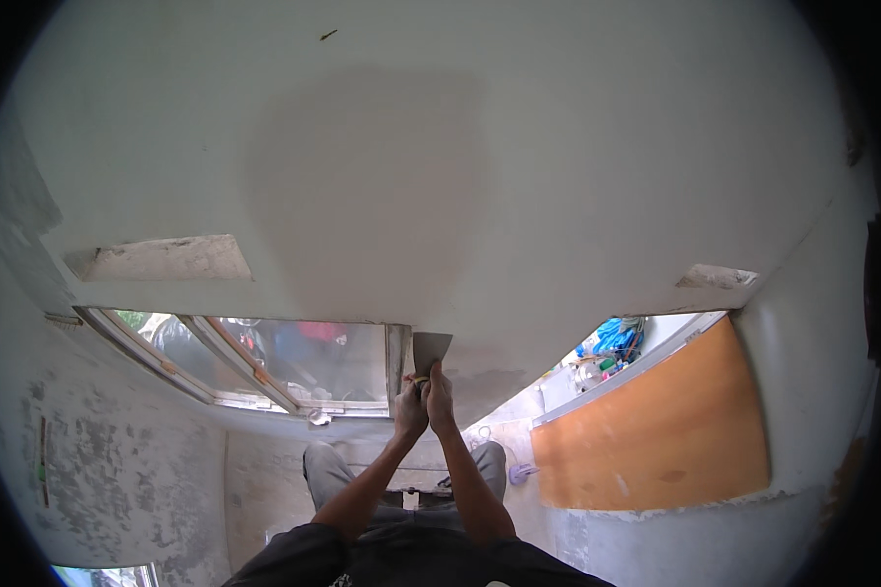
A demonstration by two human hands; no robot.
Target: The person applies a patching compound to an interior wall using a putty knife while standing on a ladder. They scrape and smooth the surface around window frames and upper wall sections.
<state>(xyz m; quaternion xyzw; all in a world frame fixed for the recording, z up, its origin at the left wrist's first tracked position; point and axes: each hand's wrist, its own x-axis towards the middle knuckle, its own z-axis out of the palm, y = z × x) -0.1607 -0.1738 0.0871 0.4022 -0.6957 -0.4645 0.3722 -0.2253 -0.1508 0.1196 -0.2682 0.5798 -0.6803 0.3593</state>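
Both of my hands are together in front of me, low at the middle of the view. My left hand and my right hand are closed round the handle of a putty knife, which the fingers mostly hide. The broad grey blade of the putty knife points up, close to the white wall, beside the window's right edge. I cannot tell if it touches the wall. A small red bit shows by the left fingers. Above the blade, a large darker, damp-looking patch spreads over the wall.
On the left is a sliding window with a metal frame. To the right, an orange door panel stands at an opening, with blue bundled material beyond. Rough recesses mark the wall. A purple object lies near my right knee.
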